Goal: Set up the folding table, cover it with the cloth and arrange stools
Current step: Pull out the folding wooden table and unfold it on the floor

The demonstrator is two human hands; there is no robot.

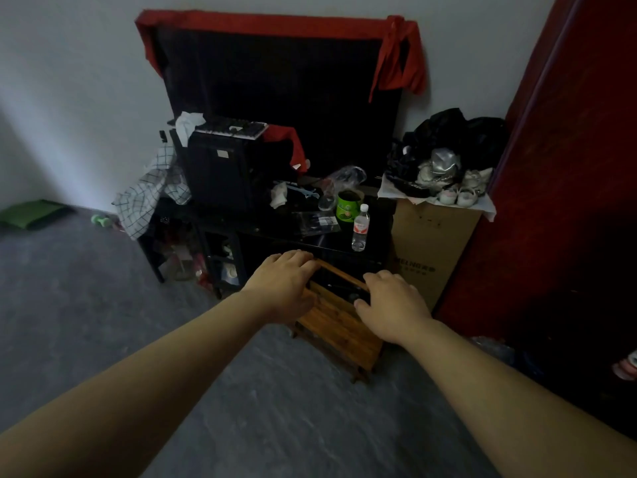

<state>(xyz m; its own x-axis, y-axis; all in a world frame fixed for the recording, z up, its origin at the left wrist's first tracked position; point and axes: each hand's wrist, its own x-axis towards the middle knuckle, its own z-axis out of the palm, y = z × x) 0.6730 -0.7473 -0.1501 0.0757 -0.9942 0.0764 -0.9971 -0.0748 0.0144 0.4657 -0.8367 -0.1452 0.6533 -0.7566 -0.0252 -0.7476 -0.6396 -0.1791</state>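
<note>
A small wooden stool (339,327) with a slatted top stands tilted on the grey floor, right in front of a black cabinet (275,236). My left hand (284,288) grips the stool's far left edge, fingers curled over the top rail. My right hand (393,303) holds its right side, thumb on the slats. A large black panel (275,98) draped with red cloth (396,56) leans against the wall behind the cabinet; whether it is the folding table I cannot tell.
The cabinet top carries a black box with a keyboard (234,129), a green can (348,208), a water bottle (361,229) and a checked cloth (148,194). A cardboard box (431,257) piled with shoes stands to the right, beside a red curtain (568,167). Grey floor (86,305) spreads left.
</note>
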